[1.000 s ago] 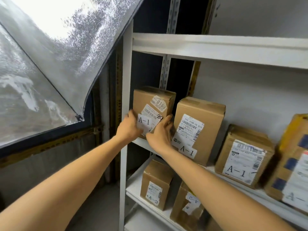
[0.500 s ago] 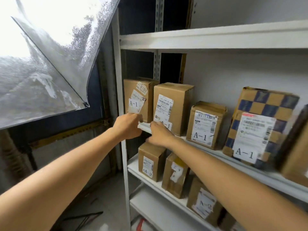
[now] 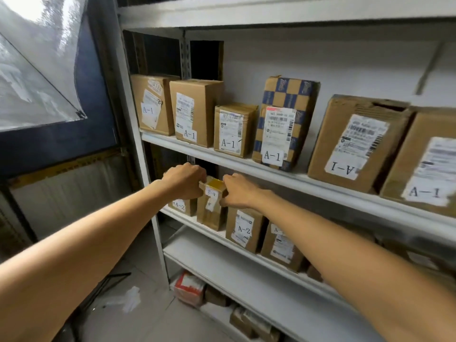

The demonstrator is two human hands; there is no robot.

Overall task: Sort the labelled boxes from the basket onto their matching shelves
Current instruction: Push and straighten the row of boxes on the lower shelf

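Both forearms reached fwd from the lower frame corners and converged on one box at the second labelled level.

L hand (image 3: 183, 180): back of hand up, knuckles bent, fingers curled over top-left corner of taped box (image 3: 212, 211).
R hand (image 3: 240, 191): wrist straight, fingers curled onto top-right corner.
Grip: both hands clamped on the same box, one per side. Fingertips were hidden behind it.

Taped box: small, brown, yellow tape across top, A-2 label upside down. It stood upright at the front of the A-2 shelf (image 3: 183, 219), between left A-2 box (image 3: 181, 206) and right A-2 box (image 3: 243, 229), just beside each. Base looked down on the board; cd not tell if its weight rested there.

Counts:
- Hands: 2, both on the box.
- Shelf boards plain to see: 4. These were top board (image 3: 271, 8), A-1 shelf (image 3: 320, 187), A-2 shelf, lower board (image 3: 222, 265).
- A-1 shelf: 6 boxes, all marked A-1. 5 were plain brown and 1 was a checked box (image 3: 283, 95), blue & tan. One brown box (image 3: 355, 144) had its label upside down.
- A-2 shelf: 4 boxes clear, incl. the taped one. Further right was blurred, so no count.
- Lowest level: 1 red-white carton (image 3: 190, 288), plus brown boxes too blurred to count.
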